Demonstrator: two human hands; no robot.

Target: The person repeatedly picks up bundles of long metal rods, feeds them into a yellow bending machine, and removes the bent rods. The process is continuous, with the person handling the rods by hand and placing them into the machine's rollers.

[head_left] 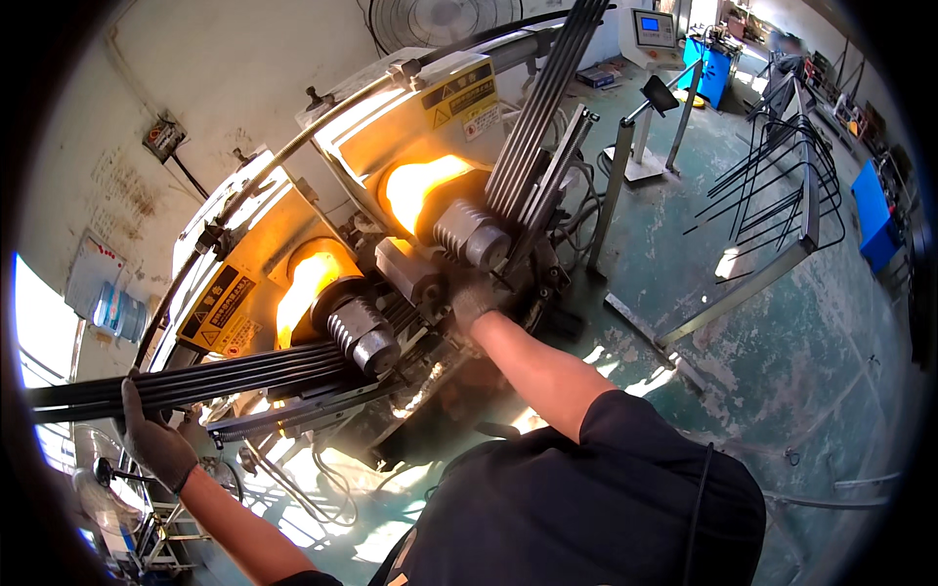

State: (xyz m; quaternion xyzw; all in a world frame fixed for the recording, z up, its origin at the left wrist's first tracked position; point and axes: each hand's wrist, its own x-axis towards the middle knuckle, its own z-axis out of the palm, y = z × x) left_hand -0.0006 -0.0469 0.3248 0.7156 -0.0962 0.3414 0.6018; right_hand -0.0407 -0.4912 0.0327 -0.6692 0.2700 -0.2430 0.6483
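Observation:
My gloved left hand (156, 444) is closed round a bundle of long, dark metal rods (234, 376) at the left, thumb over the top. The rods lie side by side and run into a bending machine (269, 234) beneath its nearer ribbed metal shaft (360, 332). From the farther ribbed shaft (471, 234), similar dark rods (547, 107) rise toward the upper right. Between the two shafts sits a block-like metal piece (408, 273). Right beside it is my gloved right hand (474, 301), smeared by motion; its fingers cannot be made out.
A curved bar (293, 146) arches over the machine's yellow housings. Bent black rods hang on a metal rack (811, 195) at the right. A control box (650, 34) stands at the back, near a blue cabinet (708, 73). Cables (303, 483) hang below the machine.

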